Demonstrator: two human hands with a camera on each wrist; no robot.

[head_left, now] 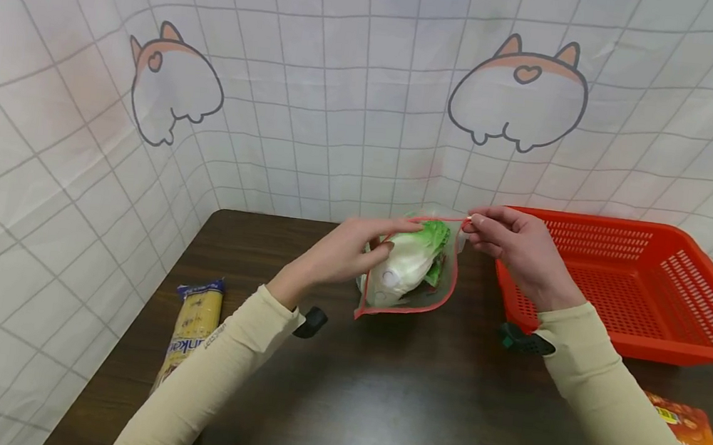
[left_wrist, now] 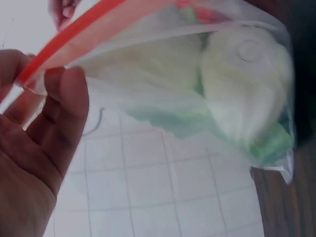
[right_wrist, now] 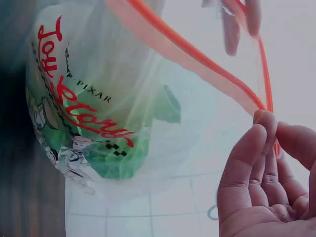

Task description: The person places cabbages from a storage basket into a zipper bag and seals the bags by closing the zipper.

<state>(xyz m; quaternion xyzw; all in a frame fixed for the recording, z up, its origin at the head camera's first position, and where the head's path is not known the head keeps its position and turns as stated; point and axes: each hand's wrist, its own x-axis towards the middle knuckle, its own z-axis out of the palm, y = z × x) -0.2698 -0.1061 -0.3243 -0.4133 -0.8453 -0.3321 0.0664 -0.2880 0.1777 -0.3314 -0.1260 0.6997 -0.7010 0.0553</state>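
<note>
A clear zip bag (head_left: 426,299) with a red seal strip stands at the middle back of the table, its mouth spread. Inside lies a cabbage (head_left: 407,260) with a pale base and green leaves. My left hand (head_left: 350,250) holds the bag's left rim, fingers and thumb about the red strip (left_wrist: 74,30). At the other end, my right hand (head_left: 518,249) pinches the corner of the strip between thumb and fingertips. Red "Toy Story" lettering (right_wrist: 94,119) and cartoon figures show on the bag's side in the right wrist view.
A red plastic basket (head_left: 654,346) stands right of my right hand. At the left lies a yellow noodle packet (head_left: 195,318), partly behind my left sleeve. An orange packet (head_left: 693,441) lies at the front right. A white grid-patterned sheet (head_left: 342,106) hangs behind the dark table (head_left: 378,396).
</note>
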